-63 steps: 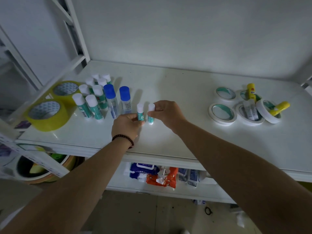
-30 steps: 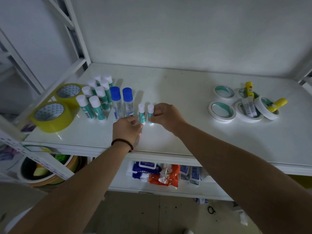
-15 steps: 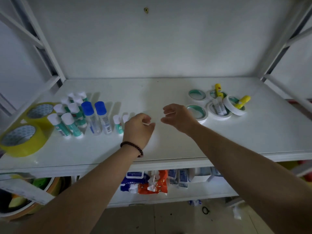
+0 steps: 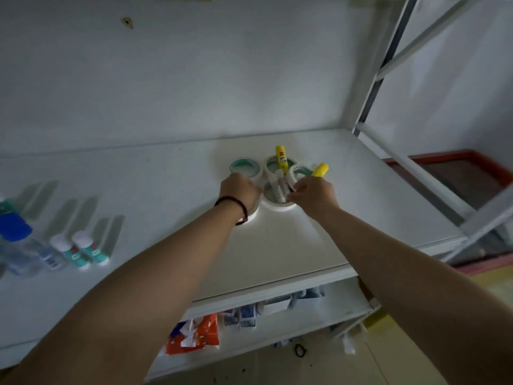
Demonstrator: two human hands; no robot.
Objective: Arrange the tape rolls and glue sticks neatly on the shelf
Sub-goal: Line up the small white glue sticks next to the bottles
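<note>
Both hands are at the tape cluster on the right part of the white shelf (image 4: 277, 245). Left hand (image 4: 241, 191), dark bead bracelet (image 4: 236, 209) on the wrist, sits on top of the near-left tape roll (image 4: 251, 215) — fingers curled over it, roll mostly hidden, so grip can't be confirmed. Right hand (image 4: 313, 194) reaches into the cluster from the right, fingertips at the sticks lying across the front roll (image 4: 277, 204); whether it pinches one or only touches — cannot tell, fingers hidden by the back of the hand and blur.

Cluster: white rolls with green inner cores, lying flat, touching or just beside each other. Back-left roll (image 4: 245, 168) lies free, just beyond the left hand. Back-middle roll (image 4: 270, 162) has a yellow glue stick (image 4: 281, 158) lying across it. Right roll (image 4: 298, 170) carries a second yellow stick (image 4: 320, 169), tilted, just above the right hand. Pale sticks (image 4: 277, 184) lie over the front roll between the two hands.

Well apart, at far left of the shelf: upright glue sticks — two small teal ones with white caps (image 4: 83, 250), beside them blue-capped ones (image 4: 16, 240), blurred, cut by the frame edge.

Lower shelf (image 4: 277, 323) holds packets, one orange (image 4: 194, 337). Shelf frame post (image 4: 388, 51) at upper right, white wall behind.
</note>
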